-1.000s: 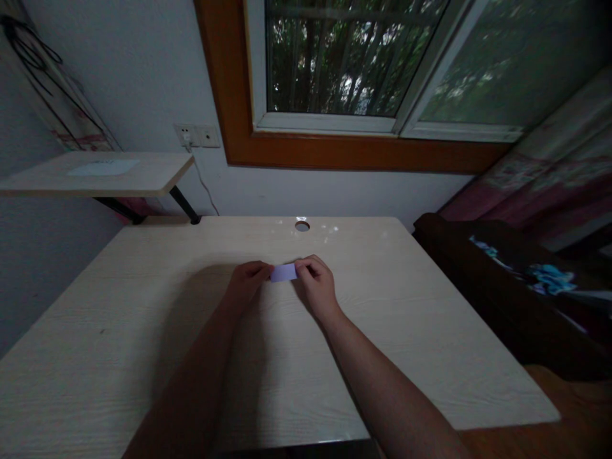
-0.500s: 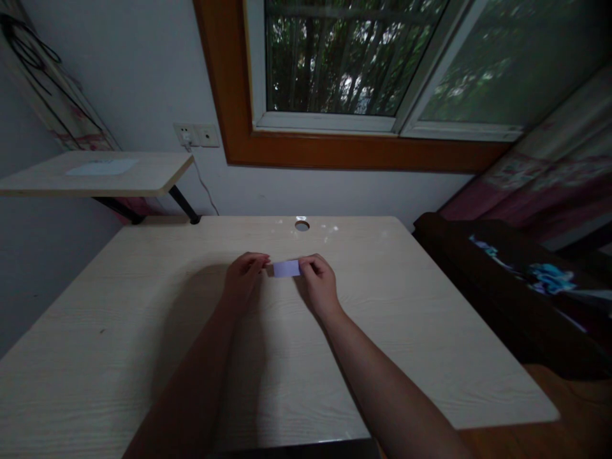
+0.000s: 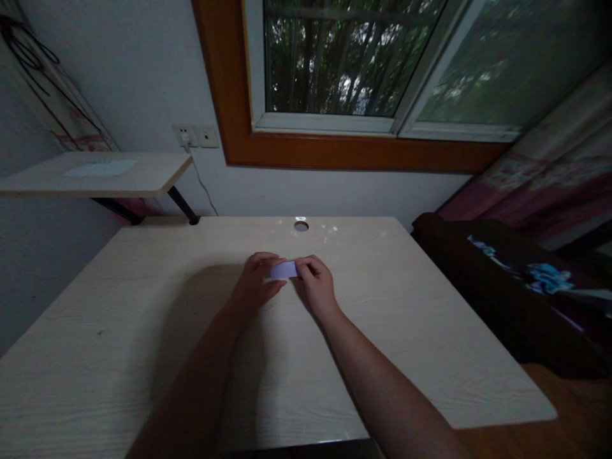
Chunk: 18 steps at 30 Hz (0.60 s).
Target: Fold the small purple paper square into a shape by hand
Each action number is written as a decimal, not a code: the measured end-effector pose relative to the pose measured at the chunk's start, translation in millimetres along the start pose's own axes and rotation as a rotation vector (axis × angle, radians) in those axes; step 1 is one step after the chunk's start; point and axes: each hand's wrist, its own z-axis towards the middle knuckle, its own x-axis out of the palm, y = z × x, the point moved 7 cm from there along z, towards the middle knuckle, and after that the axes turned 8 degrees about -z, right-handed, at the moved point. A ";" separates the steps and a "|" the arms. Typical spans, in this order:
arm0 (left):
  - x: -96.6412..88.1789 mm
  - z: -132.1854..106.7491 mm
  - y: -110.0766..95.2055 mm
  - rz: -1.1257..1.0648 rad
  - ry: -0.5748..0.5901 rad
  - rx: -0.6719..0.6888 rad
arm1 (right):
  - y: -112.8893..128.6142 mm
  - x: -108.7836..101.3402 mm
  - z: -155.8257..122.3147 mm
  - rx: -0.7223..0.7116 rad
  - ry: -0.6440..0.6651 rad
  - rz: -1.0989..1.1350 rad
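A small pale purple slip of paper point(image 3: 284, 269) is held just above the light wooden table point(image 3: 143, 319), near its middle. My left hand point(image 3: 255, 284) pinches the slip's left end, thumb below and fingers over the top. My right hand point(image 3: 316, 285) pinches the right end with curled fingers. Both forearms reach in from the bottom edge of the view.
A round cable hole point(image 3: 301, 225) sits at the table's far edge. A raised side shelf point(image 3: 95, 175) with a sheet on it stands at the left. A wall socket point(image 3: 196, 136) and a window point(image 3: 335, 64) are behind. Dark furniture point(image 3: 502, 299) borders the table's right side.
My left hand let go of the slip for a moment, then slid right and closed over its left end, so less of the paper shows. The right hand kept its hold.
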 end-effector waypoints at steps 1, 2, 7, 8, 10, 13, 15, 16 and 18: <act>0.5 -0.2 0.3 0.007 0.004 0.001 | -0.4 0.3 -0.1 -0.003 0.003 -0.004; 0.6 -0.3 0.4 0.012 0.005 0.001 | -1.0 0.5 -0.1 -0.004 0.005 -0.004; 0.6 0.2 0.5 0.015 0.012 -0.012 | -2.3 1.0 0.3 0.000 0.016 0.005; 0.5 0.5 0.3 0.012 0.013 -0.015 | -2.2 0.9 0.4 0.001 0.016 0.007; 0.0 1.0 -0.4 0.007 0.009 -0.018 | -1.8 0.9 0.5 0.001 0.015 0.011; -0.9 1.3 -1.6 0.001 -0.002 -0.014 | -0.6 0.5 0.1 -0.005 0.016 0.014; -1.0 1.2 -1.8 -0.007 -0.002 -0.014 | 0.3 0.5 -0.2 -0.011 0.022 0.008; -0.8 1.1 -1.7 -0.012 0.001 -0.016 | 0.6 0.5 -0.2 -0.013 0.026 0.004; -0.5 1.1 -1.2 -0.021 0.008 -0.027 | 0.8 0.5 -0.2 -0.014 0.031 -0.001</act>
